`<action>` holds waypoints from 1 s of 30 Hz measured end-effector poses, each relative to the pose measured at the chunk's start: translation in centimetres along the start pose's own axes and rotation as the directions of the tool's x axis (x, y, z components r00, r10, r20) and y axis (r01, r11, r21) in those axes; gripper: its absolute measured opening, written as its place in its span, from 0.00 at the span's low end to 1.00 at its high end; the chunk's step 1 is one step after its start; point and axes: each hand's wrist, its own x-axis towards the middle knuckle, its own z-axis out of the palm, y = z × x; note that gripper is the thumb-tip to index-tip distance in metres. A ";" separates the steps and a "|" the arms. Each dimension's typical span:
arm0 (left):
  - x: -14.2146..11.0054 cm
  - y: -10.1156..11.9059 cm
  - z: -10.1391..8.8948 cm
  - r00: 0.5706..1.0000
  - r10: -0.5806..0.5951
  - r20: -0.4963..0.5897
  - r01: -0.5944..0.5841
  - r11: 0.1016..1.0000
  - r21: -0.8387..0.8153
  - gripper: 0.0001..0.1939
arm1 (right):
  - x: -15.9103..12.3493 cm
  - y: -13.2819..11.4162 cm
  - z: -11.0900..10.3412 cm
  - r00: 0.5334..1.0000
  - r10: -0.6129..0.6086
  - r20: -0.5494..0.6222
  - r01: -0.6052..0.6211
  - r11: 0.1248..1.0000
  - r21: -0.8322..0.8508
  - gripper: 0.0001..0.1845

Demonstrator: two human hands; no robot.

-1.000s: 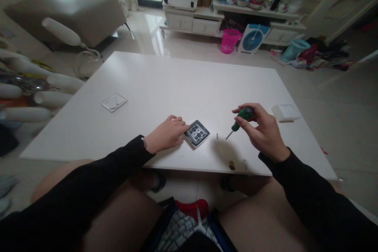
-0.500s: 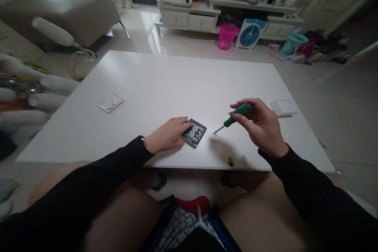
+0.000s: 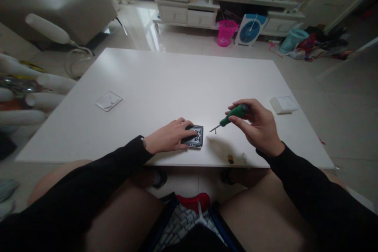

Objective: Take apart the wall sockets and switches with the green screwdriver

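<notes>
- On the white table (image 3: 147,78), by the near edge, lies the black module (image 3: 196,140), squarish, sides nearly square to that edge.
- Left hand (image 3: 169,136): part-spread fingers and thumb clasp it.
- Right hand (image 3: 261,125): curled fingers grip the screwdriver (image 3: 228,118), slanting down-left, tip towards the module!

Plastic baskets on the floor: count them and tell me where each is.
2: the pink basket left of the fan, and the teal basket right of it, beside a cluttered pile. Others may be hidden behind things.
</notes>
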 end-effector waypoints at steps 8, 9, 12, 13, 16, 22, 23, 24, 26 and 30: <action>0.0 0.5 0.3 0.996 0.088 -0.035 -0.090 0.993 -0.072 0.23 | -0.3 -0.5 0.4 0.999 -0.034 0.020 0.033 0.999 0.041 0.18; 0.0 0.3 0.4 0.993 0.111 -0.046 -0.114 0.990 -0.083 0.22 | -0.3 -0.5 0.5 0.999 -0.036 0.025 0.035 0.998 0.045 0.18; 0.0 -0.1 0.5 0.985 0.159 -0.064 -0.164 0.983 -0.088 0.20 | -0.5 -0.7 0.7 0.998 -0.047 0.035 0.045 0.997 0.060 0.18; 0.0 -0.2 0.6 0.985 0.162 -0.062 -0.167 0.982 -0.085 0.20 | -0.6 -0.7 0.8 0.998 -0.049 0.037 0.046 0.997 0.064 0.18; 0.0 -0.4 0.6 0.987 0.159 -0.039 -0.161 0.985 -0.068 0.20 | -0.6 -0.7 1.0 0.997 -0.056 0.044 0.053 0.996 0.070 0.17; 0.2 -0.1 0.6 0.987 0.162 -0.003 -0.162 0.987 -0.015 0.20 | -0.7 -0.5 1.3 0.997 -0.063 0.048 0.059 0.995 0.075 0.17; 0.2 0.0 0.6 0.987 0.160 0.001 -0.160 0.987 -0.008 0.20 | -0.8 -0.5 1.3 0.997 -0.063 0.043 0.060 0.996 0.073 0.17; 0.2 0.1 0.5 0.987 0.158 0.005 -0.158 0.987 -0.001 0.21 | -0.8 -0.5 1.3 0.997 -0.065 0.038 0.062 0.996 0.070 0.18; 0.2 0.3 0.6 0.988 0.156 0.007 -0.156 0.988 0.009 0.21 | -0.9 -0.6 1.4 0.997 -0.072 0.026 0.070 0.995 0.067 0.18; 0.3 0.6 0.9 0.984 0.177 -0.028 -0.177 0.984 0.016 0.20 | -1.0 -0.6 1.6 0.996 -0.081 0.031 0.079 0.994 0.069 0.19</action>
